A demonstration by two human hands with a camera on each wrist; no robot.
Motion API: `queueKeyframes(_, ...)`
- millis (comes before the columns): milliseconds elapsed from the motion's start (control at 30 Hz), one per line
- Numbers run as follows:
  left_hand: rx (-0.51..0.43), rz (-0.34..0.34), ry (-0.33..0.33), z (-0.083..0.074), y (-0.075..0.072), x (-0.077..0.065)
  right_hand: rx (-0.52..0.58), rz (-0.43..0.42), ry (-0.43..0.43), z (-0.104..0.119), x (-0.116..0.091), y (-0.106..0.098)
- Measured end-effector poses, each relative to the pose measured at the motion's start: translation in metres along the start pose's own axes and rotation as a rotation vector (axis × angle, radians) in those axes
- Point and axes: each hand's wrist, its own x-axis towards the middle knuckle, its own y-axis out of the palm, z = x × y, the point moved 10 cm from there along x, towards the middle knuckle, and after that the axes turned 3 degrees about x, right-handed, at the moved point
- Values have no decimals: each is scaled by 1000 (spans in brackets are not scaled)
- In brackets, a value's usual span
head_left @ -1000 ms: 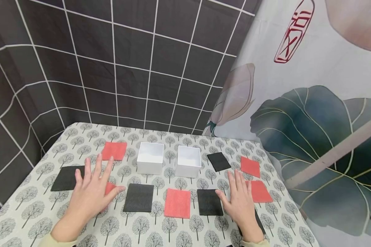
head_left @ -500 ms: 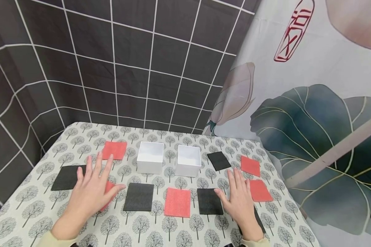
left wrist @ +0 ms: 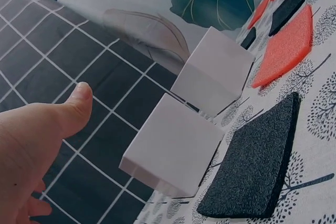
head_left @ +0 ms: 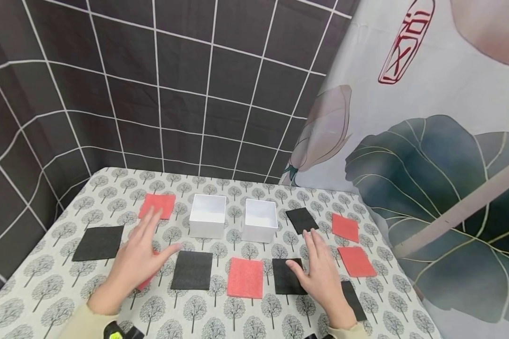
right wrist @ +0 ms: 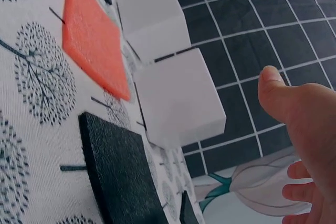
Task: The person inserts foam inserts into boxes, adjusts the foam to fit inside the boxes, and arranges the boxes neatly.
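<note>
My left hand [head_left: 137, 256] is held over the left side of the table, fingers extended and thumb spread, with nothing in it. It partly hides a red square pad [head_left: 146, 282] beneath it. A black pad [head_left: 97, 243] lies to its left and another black pad [head_left: 192, 270] to its right. My right hand [head_left: 322, 278] likewise holds nothing, its thumb overlapping a black pad [head_left: 285, 278] in the head view. Beside its wrist lies a partly covered black pad [head_left: 353, 301]. Between the hands is a red pad [head_left: 245, 278]. Both wrist views show thumbs [left wrist: 79, 106] held away from the pads.
Two white open-topped boxes [head_left: 208, 228] [head_left: 259, 229] stand side by side at the table's middle back. A red pad [head_left: 158, 205] lies left of them. To their right are a black pad [head_left: 302, 220] and two red pads [head_left: 345, 228] [head_left: 357, 262]. Hanging cloths [head_left: 182, 108] border the table.
Both hands have turned, their fingers drawing closer together. The left hand has shifted slightly right and the right hand slightly left, uncovering more of the black pads beside them. The pads and boxes stay put.
</note>
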Motion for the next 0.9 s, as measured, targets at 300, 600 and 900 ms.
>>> queueKeyframes(300,-107,73,-33,2,16,18,68,11,-82,22,6,11)
queueKeyframes(600,-246,73,-28,10,33,38,123,137,-72,41,8,35)
queueKeyframes(900,-336,146,-59,14,58,55,137,303,-105,61,5,65)
